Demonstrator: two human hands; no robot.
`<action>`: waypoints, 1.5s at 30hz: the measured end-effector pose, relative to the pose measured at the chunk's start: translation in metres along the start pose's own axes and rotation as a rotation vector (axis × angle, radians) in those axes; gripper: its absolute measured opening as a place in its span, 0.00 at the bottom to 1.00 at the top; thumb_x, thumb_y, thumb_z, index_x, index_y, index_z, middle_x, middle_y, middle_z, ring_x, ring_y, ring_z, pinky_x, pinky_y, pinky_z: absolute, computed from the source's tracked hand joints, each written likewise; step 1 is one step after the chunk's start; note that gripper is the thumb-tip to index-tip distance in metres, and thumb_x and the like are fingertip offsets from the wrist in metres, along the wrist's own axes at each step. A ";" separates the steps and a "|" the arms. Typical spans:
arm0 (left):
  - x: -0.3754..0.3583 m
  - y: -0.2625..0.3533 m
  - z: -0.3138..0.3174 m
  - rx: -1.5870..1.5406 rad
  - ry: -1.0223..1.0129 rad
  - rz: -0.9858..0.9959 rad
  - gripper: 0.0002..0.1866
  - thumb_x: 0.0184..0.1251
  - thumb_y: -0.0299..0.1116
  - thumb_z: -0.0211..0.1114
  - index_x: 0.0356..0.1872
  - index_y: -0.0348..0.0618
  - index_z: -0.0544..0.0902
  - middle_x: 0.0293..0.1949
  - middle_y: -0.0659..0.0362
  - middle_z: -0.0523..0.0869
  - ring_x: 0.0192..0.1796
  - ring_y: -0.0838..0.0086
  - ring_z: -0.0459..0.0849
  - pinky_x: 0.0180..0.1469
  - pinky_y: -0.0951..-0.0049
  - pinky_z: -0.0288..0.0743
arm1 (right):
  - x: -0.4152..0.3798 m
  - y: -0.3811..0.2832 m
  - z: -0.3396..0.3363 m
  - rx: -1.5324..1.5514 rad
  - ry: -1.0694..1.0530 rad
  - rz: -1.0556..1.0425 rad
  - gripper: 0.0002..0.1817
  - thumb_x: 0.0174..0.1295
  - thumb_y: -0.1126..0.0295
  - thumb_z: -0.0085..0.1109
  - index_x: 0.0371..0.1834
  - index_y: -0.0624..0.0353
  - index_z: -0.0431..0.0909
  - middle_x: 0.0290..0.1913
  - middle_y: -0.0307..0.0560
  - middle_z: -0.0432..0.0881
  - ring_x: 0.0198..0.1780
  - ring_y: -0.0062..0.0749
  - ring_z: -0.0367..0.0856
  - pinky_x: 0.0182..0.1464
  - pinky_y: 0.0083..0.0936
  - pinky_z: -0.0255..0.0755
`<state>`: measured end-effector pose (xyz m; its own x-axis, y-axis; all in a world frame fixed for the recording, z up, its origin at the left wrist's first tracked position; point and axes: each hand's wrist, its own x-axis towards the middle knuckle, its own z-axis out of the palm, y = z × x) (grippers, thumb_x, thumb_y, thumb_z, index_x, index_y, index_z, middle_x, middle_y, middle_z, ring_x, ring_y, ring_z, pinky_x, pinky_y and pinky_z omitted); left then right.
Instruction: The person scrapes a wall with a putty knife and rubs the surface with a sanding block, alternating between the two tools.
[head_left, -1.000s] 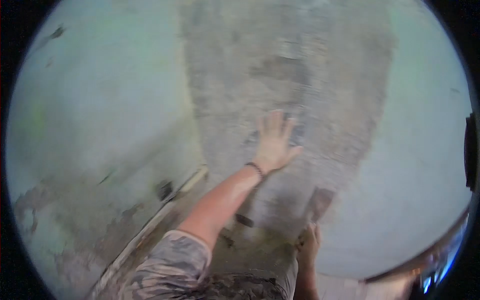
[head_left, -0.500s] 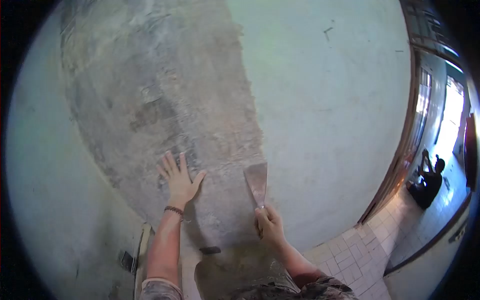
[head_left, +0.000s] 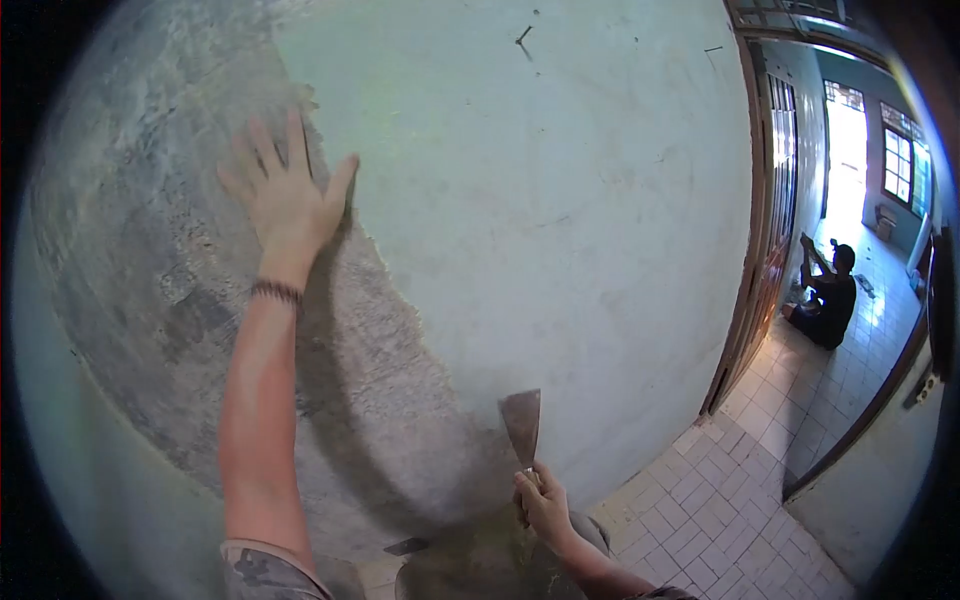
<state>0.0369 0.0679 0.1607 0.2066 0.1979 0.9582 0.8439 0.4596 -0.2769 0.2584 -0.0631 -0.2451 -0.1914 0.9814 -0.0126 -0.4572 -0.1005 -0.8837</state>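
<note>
High on the left, my left hand [head_left: 290, 205] lies with spread fingers against the bare grey part of the wall [head_left: 180, 230], its thumb over the edge of the pale green paint [head_left: 560, 200]. A dark bracelet [head_left: 276, 291] circles that wrist. Lower down, my right hand [head_left: 543, 505] is closed around the handle of a scraper [head_left: 522, 425]. The scraper's wide metal blade points up, in front of the lower end of the paint edge. Whether the blade touches the wall is unclear.
A person [head_left: 828, 300] in dark clothes sits on the tiled floor [head_left: 690, 500] beyond a doorway at the right, arms raised. A brown door frame [head_left: 745, 250] borders the wall. A small dark flat object [head_left: 406, 547] lies low near my legs.
My left hand has moved up the wall from the lower grey area. The view has turned right, showing more of the green wall and doorway. The scraper remains in my right hand, now lower in view.
</note>
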 end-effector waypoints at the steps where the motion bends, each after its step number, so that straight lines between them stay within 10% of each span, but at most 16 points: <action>1: 0.014 0.008 0.004 -0.002 -0.001 -0.008 0.46 0.68 0.69 0.48 0.79 0.53 0.51 0.79 0.40 0.45 0.79 0.40 0.39 0.74 0.33 0.26 | 0.002 0.000 -0.003 -0.008 0.000 -0.001 0.16 0.73 0.66 0.54 0.58 0.62 0.71 0.21 0.37 0.73 0.15 0.18 0.69 0.16 0.20 0.62; 13: 0.032 0.016 0.003 0.118 0.012 -0.005 0.42 0.70 0.71 0.39 0.79 0.61 0.52 0.80 0.54 0.48 0.80 0.45 0.40 0.75 0.34 0.28 | 0.023 -0.030 -0.002 -0.025 -0.016 -0.082 0.16 0.74 0.66 0.52 0.59 0.63 0.70 0.21 0.37 0.72 0.16 0.19 0.69 0.16 0.20 0.61; 33: 0.014 -0.006 -0.003 -0.312 -0.098 0.588 0.32 0.74 0.54 0.49 0.76 0.57 0.62 0.78 0.64 0.59 0.80 0.72 0.51 0.82 0.58 0.34 | 0.005 -0.068 0.051 -0.137 -0.058 -0.163 0.24 0.76 0.56 0.50 0.65 0.62 0.69 0.25 0.37 0.75 0.20 0.16 0.72 0.20 0.17 0.65; 43: 0.047 -0.057 0.007 -0.181 0.326 0.292 0.29 0.73 0.54 0.51 0.70 0.51 0.70 0.73 0.55 0.67 0.75 0.68 0.65 0.78 0.57 0.48 | 0.026 -0.045 0.046 -0.448 0.198 -0.438 0.25 0.75 0.62 0.52 0.67 0.69 0.69 0.32 0.36 0.73 0.28 0.17 0.71 0.31 0.17 0.70; 45: 0.046 -0.056 -0.007 -0.196 0.109 0.252 0.33 0.76 0.54 0.43 0.75 0.47 0.62 0.77 0.51 0.59 0.80 0.58 0.49 0.81 0.52 0.33 | 0.031 -0.043 0.050 -0.435 0.219 -0.475 0.26 0.75 0.63 0.52 0.69 0.69 0.67 0.31 0.35 0.72 0.28 0.16 0.71 0.29 0.17 0.69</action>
<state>0.0027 0.0455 0.2204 0.4638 0.1851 0.8664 0.8366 0.2303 -0.4970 0.2290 -0.0365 -0.1840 0.1447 0.9179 0.3694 -0.0483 0.3794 -0.9240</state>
